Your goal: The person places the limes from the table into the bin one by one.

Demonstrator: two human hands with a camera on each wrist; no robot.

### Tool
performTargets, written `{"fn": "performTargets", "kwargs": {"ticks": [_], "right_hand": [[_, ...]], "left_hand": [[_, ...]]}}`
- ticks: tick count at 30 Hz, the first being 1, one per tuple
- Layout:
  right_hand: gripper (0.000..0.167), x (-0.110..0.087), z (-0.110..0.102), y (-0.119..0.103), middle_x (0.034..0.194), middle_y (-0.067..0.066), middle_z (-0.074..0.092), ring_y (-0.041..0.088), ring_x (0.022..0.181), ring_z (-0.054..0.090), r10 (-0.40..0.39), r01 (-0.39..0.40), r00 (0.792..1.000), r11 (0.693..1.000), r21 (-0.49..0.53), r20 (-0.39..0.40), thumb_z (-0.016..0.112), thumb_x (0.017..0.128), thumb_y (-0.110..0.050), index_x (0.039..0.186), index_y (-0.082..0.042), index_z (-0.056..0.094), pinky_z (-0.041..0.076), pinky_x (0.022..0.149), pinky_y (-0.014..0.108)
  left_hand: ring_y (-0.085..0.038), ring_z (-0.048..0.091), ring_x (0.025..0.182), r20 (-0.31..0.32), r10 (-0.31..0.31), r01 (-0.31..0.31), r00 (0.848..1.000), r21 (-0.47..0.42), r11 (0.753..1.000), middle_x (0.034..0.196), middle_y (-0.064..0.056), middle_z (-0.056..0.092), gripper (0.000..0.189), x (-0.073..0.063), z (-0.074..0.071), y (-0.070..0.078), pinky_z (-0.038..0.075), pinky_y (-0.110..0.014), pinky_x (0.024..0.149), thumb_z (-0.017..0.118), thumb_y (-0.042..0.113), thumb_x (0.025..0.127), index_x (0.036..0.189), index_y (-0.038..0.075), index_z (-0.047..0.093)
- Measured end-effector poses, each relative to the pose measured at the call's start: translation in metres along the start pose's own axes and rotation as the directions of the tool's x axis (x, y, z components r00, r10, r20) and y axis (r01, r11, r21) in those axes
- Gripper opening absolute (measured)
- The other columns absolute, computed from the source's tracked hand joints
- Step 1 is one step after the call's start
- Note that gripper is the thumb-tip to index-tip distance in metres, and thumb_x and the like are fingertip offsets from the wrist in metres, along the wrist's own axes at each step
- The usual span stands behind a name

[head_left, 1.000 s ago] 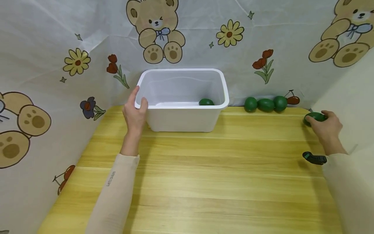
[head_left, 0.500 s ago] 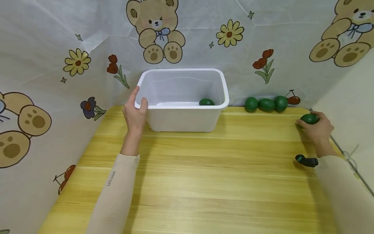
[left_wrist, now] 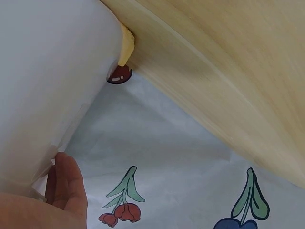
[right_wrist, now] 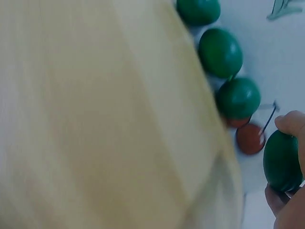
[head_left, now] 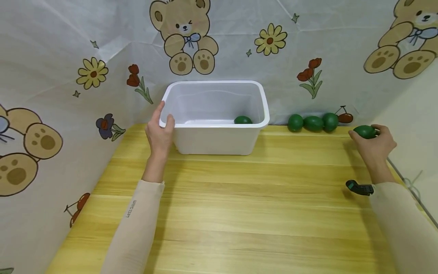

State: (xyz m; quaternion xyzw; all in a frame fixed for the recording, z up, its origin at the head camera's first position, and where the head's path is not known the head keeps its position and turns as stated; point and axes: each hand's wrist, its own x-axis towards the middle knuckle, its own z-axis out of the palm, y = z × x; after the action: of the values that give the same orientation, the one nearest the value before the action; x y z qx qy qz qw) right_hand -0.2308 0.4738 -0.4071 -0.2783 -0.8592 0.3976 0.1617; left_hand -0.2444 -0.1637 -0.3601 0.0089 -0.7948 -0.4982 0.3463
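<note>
In the head view a white plastic bin (head_left: 213, 140) stands against the back cloth. My left hand (head_left: 159, 135) grips its left front corner, fingers along the rim and thumb over it. The left wrist view shows the left fingers (left_wrist: 71, 181) against the bin's outer wall. One dark green egg-shaped object (head_left: 242, 120) lies inside the bin. At the far right, my right hand (head_left: 377, 146) pinches a similar green egg-shaped object (head_left: 364, 131) between thumb and fingers, apparently just above the tabletop. The right wrist view shows that held object (right_wrist: 282, 161) at its right edge.
Three more green egg-shaped objects (head_left: 313, 123) sit in a row along the back edge of the wooden table (head_left: 260, 213). Behind is a cloth (head_left: 236, 23) printed with bears and flowers. A black wrist device (head_left: 359, 188) projects from the right sleeve.
The right hand has moved left with the green egg-shaped object, then raised it slightly. The left hand and the bin stay in place.
</note>
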Motion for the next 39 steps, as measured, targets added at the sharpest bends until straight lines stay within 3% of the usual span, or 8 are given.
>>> {"fn": "performTargets", "kwargs": {"ticks": [3,8,15,17,22,25,33,39], "right_hand": [[0.088,-0.005,0.003,-0.020,0.166,0.012,0.036,0.027,0.148,0.019,-0.073,0.073,0.997,0.997,0.015,-0.032,0.068,0.090,-0.061,0.161,-0.018,0.039,0.033,0.095,0.029],[0.082,-0.015,0.007,-0.059,0.155,0.009,0.047,0.018,0.139,0.030,-0.177,0.178,0.981,0.984,0.019,-0.075,0.070,0.090,-0.057,0.158,-0.018,0.044,0.033,0.097,0.027],[0.077,-0.032,0.009,-0.105,0.134,-0.007,0.055,-0.007,0.103,0.042,-0.271,0.280,0.955,0.957,0.073,-0.118,0.075,0.088,-0.054,0.154,-0.025,0.050,0.038,0.090,0.018],[0.075,-0.037,0.012,-0.116,0.130,-0.009,0.056,-0.008,0.100,0.045,-0.301,0.312,0.946,0.946,0.090,-0.121,0.077,0.087,-0.053,0.152,-0.024,0.053,0.041,0.087,0.015],[0.076,-0.051,0.020,-0.144,0.137,0.002,0.062,-0.002,0.103,0.054,-0.359,0.367,0.930,0.923,0.121,-0.080,0.080,0.086,-0.054,0.152,-0.026,0.053,0.046,0.089,0.017],[0.078,-0.059,0.028,-0.161,0.145,0.010,0.062,0.008,0.112,0.060,-0.392,0.394,0.919,0.907,0.146,-0.045,0.080,0.086,-0.054,0.153,-0.027,0.052,0.049,0.095,0.019],[0.073,-0.086,0.060,-0.209,0.139,0.013,0.067,0.020,0.114,0.067,-0.509,0.505,0.859,0.827,0.247,-0.052,0.083,0.086,-0.049,0.148,-0.020,0.058,0.054,0.094,0.022],[0.074,-0.106,0.086,-0.240,0.142,0.012,0.064,0.026,0.123,0.067,-0.543,0.522,0.840,0.804,0.284,-0.006,0.081,0.088,-0.049,0.149,-0.016,0.054,0.056,0.103,0.035]], "left_hand": [[-0.014,0.030,0.054,-0.004,-0.002,0.002,1.000,-0.002,1.000,0.128,-0.017,0.074,0.053,0.000,0.000,-0.001,0.033,-0.029,0.059,0.058,0.033,0.096,0.146,0.017,0.065],[-0.016,0.030,0.055,0.001,0.003,-0.003,1.000,-0.006,1.000,0.129,-0.017,0.074,0.053,-0.001,0.001,-0.002,0.035,-0.030,0.064,0.058,0.033,0.097,0.146,0.016,0.064],[-0.020,0.035,0.059,-0.002,0.002,-0.002,1.000,-0.003,1.000,0.145,-0.008,0.066,0.052,-0.002,0.003,-0.001,0.038,-0.028,0.068,0.058,0.031,0.097,0.146,0.015,0.064],[-0.019,0.034,0.056,-0.003,0.000,0.000,1.000,-0.001,1.000,0.139,-0.011,0.070,0.052,-0.002,0.003,-0.001,0.036,-0.029,0.063,0.059,0.031,0.097,0.146,0.015,0.064],[-0.013,0.030,0.050,-0.006,-0.003,0.003,1.000,0.010,1.000,0.119,-0.018,0.076,0.052,-0.001,0.003,-0.001,0.033,-0.029,0.059,0.057,0.033,0.097,0.147,0.018,0.064],[-0.010,0.028,0.049,-0.009,0.002,-0.002,1.000,0.011,1.000,0.119,-0.018,0.076,0.052,0.000,0.004,-0.001,0.031,-0.029,0.057,0.057,0.033,0.097,0.146,0.017,0.065],[-0.009,0.027,0.048,-0.017,0.003,-0.002,1.000,0.020,1.000,0.105,-0.021,0.076,0.051,0.000,0.003,-0.004,0.028,-0.027,0.052,0.057,0.031,0.097,0.146,0.018,0.065],[-0.008,0.027,0.047,-0.026,0.016,-0.015,1.000,0.024,1.000,0.092,-0.021,0.073,0.051,0.001,0.001,-0.005,0.026,-0.026,0.049,0.057,0.030,0.097,0.146,0.019,0.066]]}}
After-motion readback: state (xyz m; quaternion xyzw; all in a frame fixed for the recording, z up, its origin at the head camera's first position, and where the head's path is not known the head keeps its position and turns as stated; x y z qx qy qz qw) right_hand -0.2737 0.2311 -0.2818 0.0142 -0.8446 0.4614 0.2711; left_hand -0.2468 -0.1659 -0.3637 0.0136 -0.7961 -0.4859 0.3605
